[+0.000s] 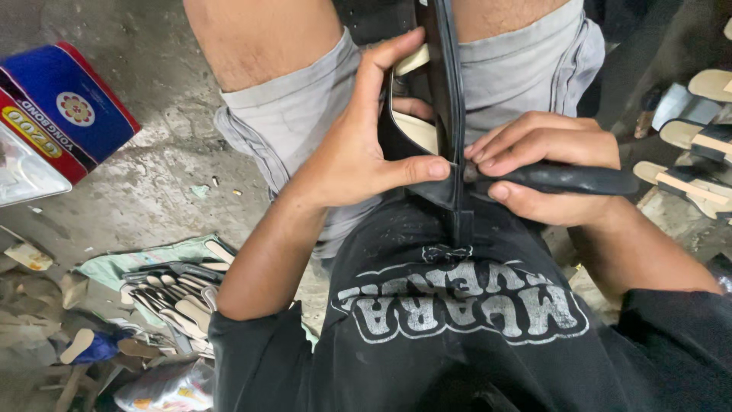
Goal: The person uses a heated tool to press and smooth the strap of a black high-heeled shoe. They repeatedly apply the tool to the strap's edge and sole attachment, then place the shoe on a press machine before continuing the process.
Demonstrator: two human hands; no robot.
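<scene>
My left hand grips a black shoe upper held upright on my lap, thumb pressed against its front seam, fingers wrapped round its cream-lined inside. My right hand closes on a black-handled tool whose tip meets the seam right beside my left thumb. I sit in grey shorts and a black printed shirt, and the lower end of the upper lies against the shirt.
A blue and red box stands at the left on the concrete floor. A pile of cream and black insoles lies on a green cloth at lower left. Several tan and black sandals lie at the right edge.
</scene>
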